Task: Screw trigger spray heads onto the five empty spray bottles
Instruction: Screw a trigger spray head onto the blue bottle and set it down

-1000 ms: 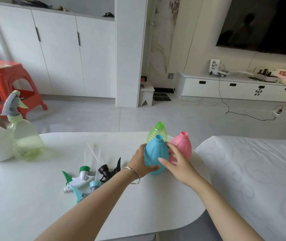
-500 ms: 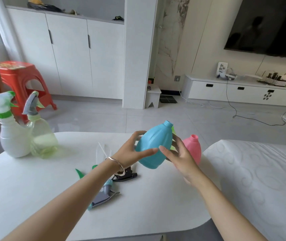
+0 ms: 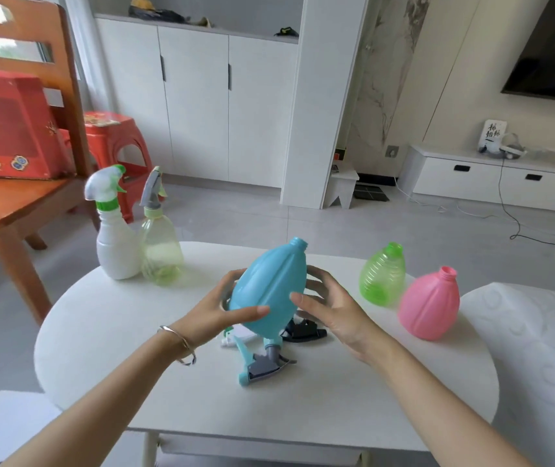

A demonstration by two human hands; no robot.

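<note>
A: Hand pose?
B: Left hand (image 3: 215, 315) grips the blue bottle (image 3: 269, 291) low on its left, thumb across the front and fingers curled behind. The bottle is off the table (image 3: 101, 315), tilted, open neck up-right. Right hand (image 3: 333, 311) is at the bottle's right side, fingers spread and curved. Can't tell if it's touching.
A: Surroundings?
B: Directly below lie a teal-grey trigger head (image 3: 262, 364) and a black trigger head (image 3: 303, 332). Green bottle (image 3: 382, 278) and pink bottle (image 3: 429, 305) stand to the right, uncapped. White bottle (image 3: 114, 244) and clear bottle (image 3: 161, 251) stand far left with heads on.
</note>
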